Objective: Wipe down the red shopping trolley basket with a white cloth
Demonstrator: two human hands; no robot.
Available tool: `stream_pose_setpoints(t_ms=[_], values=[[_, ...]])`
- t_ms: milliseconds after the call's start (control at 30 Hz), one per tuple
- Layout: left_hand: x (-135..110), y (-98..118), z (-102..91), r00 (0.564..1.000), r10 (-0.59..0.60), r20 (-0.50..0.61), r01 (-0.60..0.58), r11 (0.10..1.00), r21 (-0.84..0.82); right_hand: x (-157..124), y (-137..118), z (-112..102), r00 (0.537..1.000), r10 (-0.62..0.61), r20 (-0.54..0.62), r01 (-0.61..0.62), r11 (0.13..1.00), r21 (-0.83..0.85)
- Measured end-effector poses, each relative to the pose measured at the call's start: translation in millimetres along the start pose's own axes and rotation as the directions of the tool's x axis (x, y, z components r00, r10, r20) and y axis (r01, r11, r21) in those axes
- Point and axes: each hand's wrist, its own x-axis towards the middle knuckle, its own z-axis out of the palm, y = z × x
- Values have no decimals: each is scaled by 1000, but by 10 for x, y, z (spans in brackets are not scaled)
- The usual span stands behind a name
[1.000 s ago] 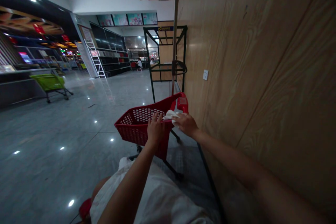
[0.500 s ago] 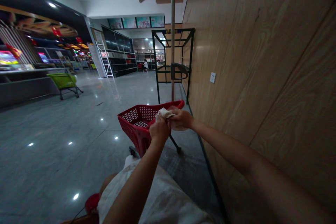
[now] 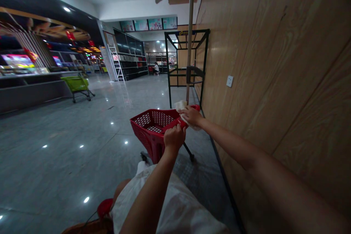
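Observation:
A red plastic shopping cart with a perforated basket point(image 3: 155, 126) stands in front of me on dark legs and small wheels. My left hand point(image 3: 174, 139) is closed around its near rim. My right hand point(image 3: 191, 116) presses a crumpled white cloth point(image 3: 186, 120) against the red handle at the far end of the cart. One corner of the cloth sticks up past my fingers. The fingers and cloth hide part of the handle.
A wood-grain wall with a white socket point(image 3: 229, 81) runs along the right. Ahead stand a black metal rack point(image 3: 186, 58) and a pole. Polished tile spreads left, with a green cart point(image 3: 78, 84), a ladder point(image 3: 117, 64) and a distant seated person point(image 3: 156, 68).
My hands have moved apart from the cloth they shared. My left hand now grips the rim, and my right hand has taken the cloth to the far handle.

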Motion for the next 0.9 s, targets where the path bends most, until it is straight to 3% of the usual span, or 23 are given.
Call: stream_pose_setpoints(t_ms=[67,167,300,367,433,500,567,667,800,900], values=[[-17,-8,-1,1000,12,-15,-12,1000,-10,-53,-118,41,992,-126,5,125,991,39],[-25,-11,-13,999,38,-22,-39,999,-28,-92,-115,61,990,-140,-15,141,987,82],[-17,-13,-37,997,69,-29,-71,996,-62,-73,232,9,996,91,-10,-91,995,35],[-17,-34,-54,996,78,-35,-80,994,-69,-86,380,1,968,243,-59,-246,968,-40],[-18,-68,-71,996,76,-45,-80,994,-77,-120,420,18,943,313,-115,-321,945,-57],[-16,-109,-81,996,61,-59,-66,994,-87,-160,340,45,963,239,-124,-241,970,1],[-6,-146,-78,996,39,-76,-46,995,-92,-189,176,62,991,70,-109,-59,993,101],[16,-187,-52,996,26,-91,-34,996,-82,-201,-83,59,989,-114,-94,129,976,175],[34,-226,-11,992,59,-112,-68,994,-80,-180,-126,28,990,-136,-46,141,981,134],[43,-251,25,988,104,-118,-115,989,-95,-156,92,-8,999,-21,-27,24,991,129]])
